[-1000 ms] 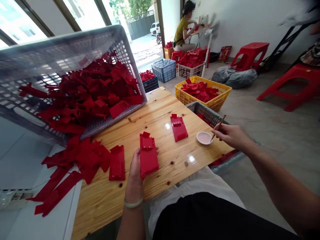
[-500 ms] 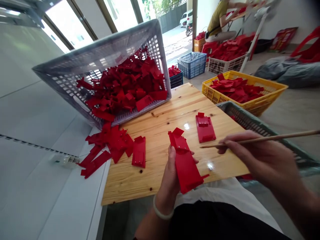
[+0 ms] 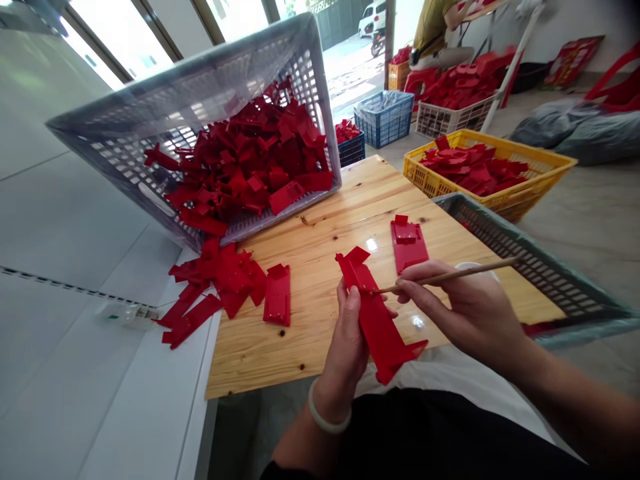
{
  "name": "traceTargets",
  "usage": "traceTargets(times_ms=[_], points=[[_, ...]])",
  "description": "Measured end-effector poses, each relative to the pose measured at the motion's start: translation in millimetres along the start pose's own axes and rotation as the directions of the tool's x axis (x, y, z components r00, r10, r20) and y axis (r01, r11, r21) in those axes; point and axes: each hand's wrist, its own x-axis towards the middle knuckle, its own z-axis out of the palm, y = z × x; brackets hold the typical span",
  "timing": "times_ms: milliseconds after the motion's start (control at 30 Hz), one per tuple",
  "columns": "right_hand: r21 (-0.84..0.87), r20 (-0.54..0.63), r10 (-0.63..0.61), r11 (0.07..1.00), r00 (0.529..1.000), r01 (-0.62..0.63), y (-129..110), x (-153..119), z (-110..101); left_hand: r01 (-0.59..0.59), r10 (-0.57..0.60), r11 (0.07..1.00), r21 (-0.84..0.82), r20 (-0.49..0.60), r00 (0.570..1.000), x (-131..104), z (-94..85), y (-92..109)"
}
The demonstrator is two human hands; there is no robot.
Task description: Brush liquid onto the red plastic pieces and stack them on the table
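Note:
My left hand (image 3: 347, 340) is closed around a red plastic part (image 3: 377, 327), a long flat plate with upturned tabs at its ends, held tilted above the table's front edge. Pinched in my right hand (image 3: 465, 307) is a thin wooden stick (image 3: 450, 275), perhaps a fine brush. Its tip touches the red part near the raised upper section. Beyond my hands, a similar red piece (image 3: 409, 243) lies on the wooden table (image 3: 320, 253), partly behind my right fingers. Another red piece (image 3: 277, 295) rests to the left, beside a loose pile of red parts (image 3: 233, 280).
A grey crate (image 3: 327, 133) lies tipped toward me at the table's back left, full of red parts. At the right stand a yellow crate (image 3: 540, 170) and a green crate (image 3: 530, 248). Farther back, a person (image 3: 433, 27) sits near more crates.
My right hand has moved left, bringing the stick's tip from above the table onto the red part. The part has turned slightly in my left hand.

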Motion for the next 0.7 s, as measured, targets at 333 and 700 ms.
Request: traceTargets(times_ms=[333, 700], points=[[0.037, 0.034, 0.004, 0.999, 0.999, -0.006, 1.9, -6.7, 2.3, -0.047, 0.047, 0.999, -0.006, 0.008, 0.999, 0.0, 3.2, 0.6], [0.318, -0.099, 0.273, 0.92, 0.957, -0.229, 7.1, -16.3, 6.9, 0.16, -0.155, 0.979, -0.13, 0.05, 0.987, -5.2, -5.1, 2.4]])
